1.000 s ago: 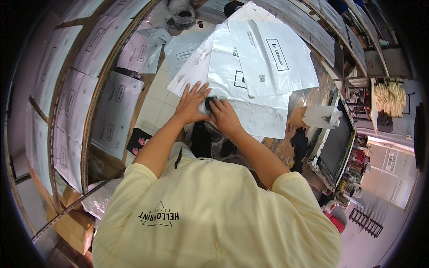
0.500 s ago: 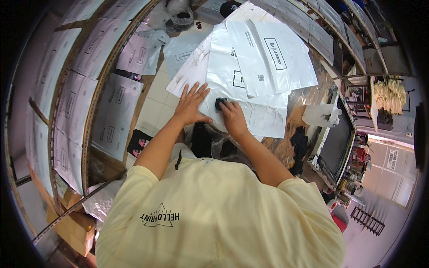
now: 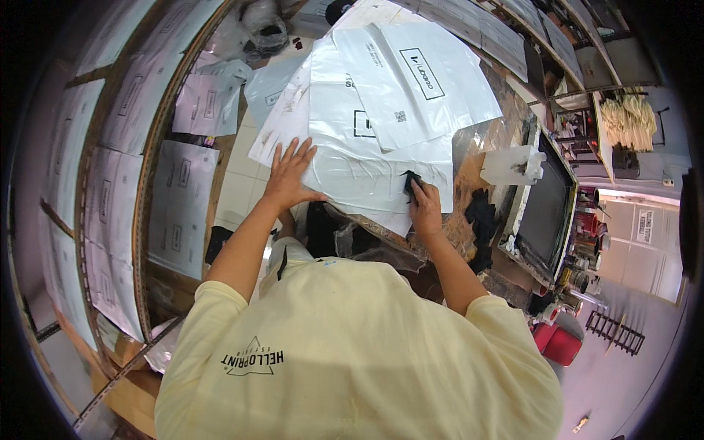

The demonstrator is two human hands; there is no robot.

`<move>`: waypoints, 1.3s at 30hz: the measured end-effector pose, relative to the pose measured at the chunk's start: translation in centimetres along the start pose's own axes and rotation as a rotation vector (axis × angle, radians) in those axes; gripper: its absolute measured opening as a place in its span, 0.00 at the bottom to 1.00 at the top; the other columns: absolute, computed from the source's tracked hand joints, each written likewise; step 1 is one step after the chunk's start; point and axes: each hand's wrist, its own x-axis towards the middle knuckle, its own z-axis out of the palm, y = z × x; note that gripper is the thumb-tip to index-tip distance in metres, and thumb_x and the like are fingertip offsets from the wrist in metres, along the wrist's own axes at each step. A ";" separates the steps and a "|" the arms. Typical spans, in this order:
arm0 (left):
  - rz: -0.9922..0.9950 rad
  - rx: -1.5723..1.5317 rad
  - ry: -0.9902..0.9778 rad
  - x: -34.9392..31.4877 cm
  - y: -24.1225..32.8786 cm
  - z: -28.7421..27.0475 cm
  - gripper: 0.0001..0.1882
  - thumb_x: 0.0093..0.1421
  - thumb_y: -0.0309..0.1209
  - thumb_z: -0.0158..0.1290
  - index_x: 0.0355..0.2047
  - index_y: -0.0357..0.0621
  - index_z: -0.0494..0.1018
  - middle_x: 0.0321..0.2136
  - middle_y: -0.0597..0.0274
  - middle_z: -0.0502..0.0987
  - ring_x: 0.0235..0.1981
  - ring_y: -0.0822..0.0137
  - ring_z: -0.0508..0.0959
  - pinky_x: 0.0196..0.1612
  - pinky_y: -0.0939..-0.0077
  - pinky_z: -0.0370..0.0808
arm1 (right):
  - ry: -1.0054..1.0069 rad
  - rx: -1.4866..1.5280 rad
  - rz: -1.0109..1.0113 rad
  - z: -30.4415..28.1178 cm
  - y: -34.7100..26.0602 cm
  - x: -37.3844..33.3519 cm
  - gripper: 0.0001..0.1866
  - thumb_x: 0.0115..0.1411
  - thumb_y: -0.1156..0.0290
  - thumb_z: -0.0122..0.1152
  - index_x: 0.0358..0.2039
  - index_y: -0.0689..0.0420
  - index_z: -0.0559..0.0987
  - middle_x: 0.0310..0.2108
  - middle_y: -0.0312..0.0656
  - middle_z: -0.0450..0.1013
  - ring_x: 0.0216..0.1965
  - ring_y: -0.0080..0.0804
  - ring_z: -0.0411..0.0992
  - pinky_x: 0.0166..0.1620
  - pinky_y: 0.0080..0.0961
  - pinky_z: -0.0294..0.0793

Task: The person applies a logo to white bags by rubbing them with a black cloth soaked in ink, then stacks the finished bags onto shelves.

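Observation:
My left hand (image 3: 287,174) lies flat, fingers spread, on the left edge of a white plastic mailer bag (image 3: 367,176) on the worktable. My right hand (image 3: 424,204) is closed around a small black cloth (image 3: 411,182) and presses it on the same bag near its right end. More white mailer bags (image 3: 411,81) with dark printed marks are stacked behind it, overlapping one another. My yellow shirt fills the lower part of the view.
A dark monitor (image 3: 546,213) stands at the right, with a clear plastic container (image 3: 513,165) beside it. Black fabric (image 3: 480,220) lies on the brown table (image 3: 469,150). Shelves at the left hold flat printed bags (image 3: 176,198). A red stool (image 3: 557,341) sits lower right.
My right hand has slid to the right across the bag with the black cloth, away from my left hand, which stays flat in place.

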 end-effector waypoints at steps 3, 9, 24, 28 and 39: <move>-0.035 0.027 -0.036 0.3 0.3 -0.2 0.70 0.35 0.68 0.70 0.75 0.49 0.57 0.77 0.62 0.51 0.79 0.57 0.43 0.79 0.48 0.30 | 0.026 0.077 -0.071 1.6 -0.9 -0.1 0.22 0.56 0.83 0.60 0.53 0.64 0.78 0.46 0.54 0.75 0.49 0.55 0.71 0.54 0.45 0.72; -0.010 0.047 -0.017 0.3 0.1 0.1 0.70 0.35 0.66 0.71 0.74 0.48 0.57 0.77 0.60 0.51 0.79 0.55 0.43 0.78 0.47 0.31 | -0.214 0.186 -0.433 7.9 -12.2 2.6 0.27 0.55 0.76 0.57 0.57 0.65 0.76 0.55 0.54 0.72 0.55 0.51 0.69 0.61 0.44 0.70; 0.013 0.041 0.018 0.6 0.4 0.1 0.71 0.31 0.67 0.72 0.73 0.44 0.59 0.77 0.57 0.53 0.78 0.51 0.46 0.78 0.45 0.32 | 0.035 0.035 0.085 0.7 -1.4 -3.9 0.24 0.50 0.83 0.63 0.51 0.59 0.81 0.47 0.52 0.75 0.51 0.55 0.72 0.54 0.48 0.73; 0.010 0.028 0.022 0.5 0.3 0.1 0.72 0.31 0.67 0.72 0.73 0.43 0.60 0.76 0.56 0.54 0.78 0.51 0.46 0.78 0.45 0.32 | 0.225 -0.114 0.197 -0.6 3.0 -3.3 0.24 0.50 0.86 0.64 0.51 0.61 0.82 0.44 0.52 0.75 0.48 0.57 0.72 0.53 0.46 0.73; 0.033 0.020 0.044 0.1 0.2 0.3 0.72 0.33 0.67 0.72 0.73 0.42 0.58 0.77 0.56 0.53 0.78 0.51 0.46 0.78 0.45 0.32 | 0.171 -0.160 0.273 -1.4 4.3 -0.6 0.26 0.52 0.86 0.63 0.54 0.62 0.81 0.49 0.55 0.75 0.54 0.57 0.70 0.59 0.45 0.71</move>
